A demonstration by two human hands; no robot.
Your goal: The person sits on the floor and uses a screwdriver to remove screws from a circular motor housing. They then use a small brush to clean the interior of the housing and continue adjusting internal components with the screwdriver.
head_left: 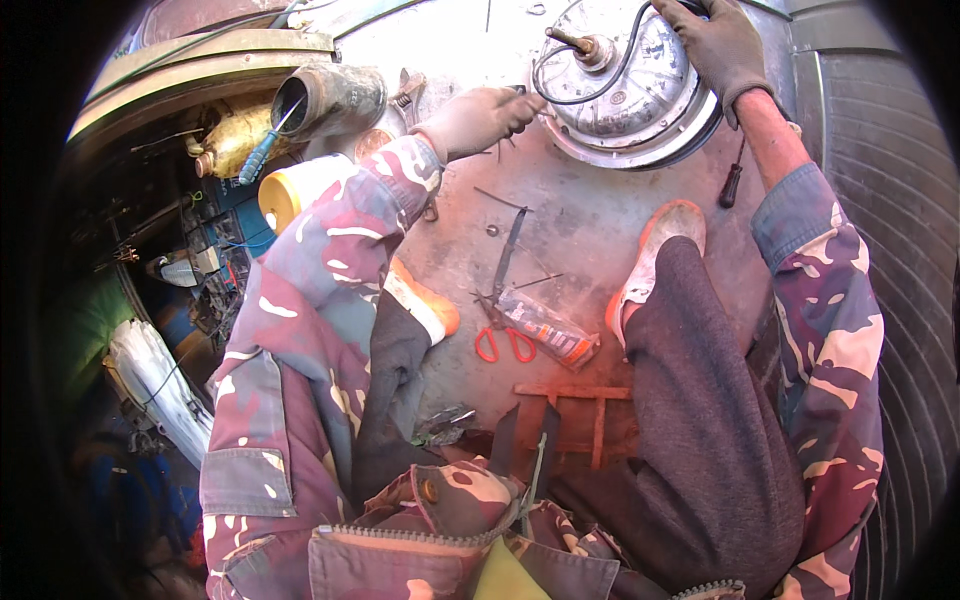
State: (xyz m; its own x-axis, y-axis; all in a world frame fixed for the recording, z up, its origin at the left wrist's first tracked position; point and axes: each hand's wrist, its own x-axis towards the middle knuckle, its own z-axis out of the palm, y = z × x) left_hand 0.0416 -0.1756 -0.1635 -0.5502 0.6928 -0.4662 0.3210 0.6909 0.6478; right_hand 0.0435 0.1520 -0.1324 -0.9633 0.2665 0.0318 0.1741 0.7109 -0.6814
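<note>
A round silver hub motor (625,105) lies on the metal floor at the far right of centre, its threaded axle (572,42) sticking up. From the axle a black cable (628,72) loops across the motor's face. My gloved right hand (718,50) is at the motor's far right side, its fingers closed around the cable by the picture's upper edge; the fingertips are partly cut off. Beside the motor's left rim, my gloved left hand (480,122) has its fingers pinched together. What sits between them is too small to make out.
Red-handled scissors (505,343) and a clear packet (550,328) lie between my shoes. A screwdriver (732,186) rests right of the motor. At left are a metal cylinder (340,98), a blue-handled screwdriver (260,157), an adjustable wrench (407,95) and a yellow-capped container (285,197).
</note>
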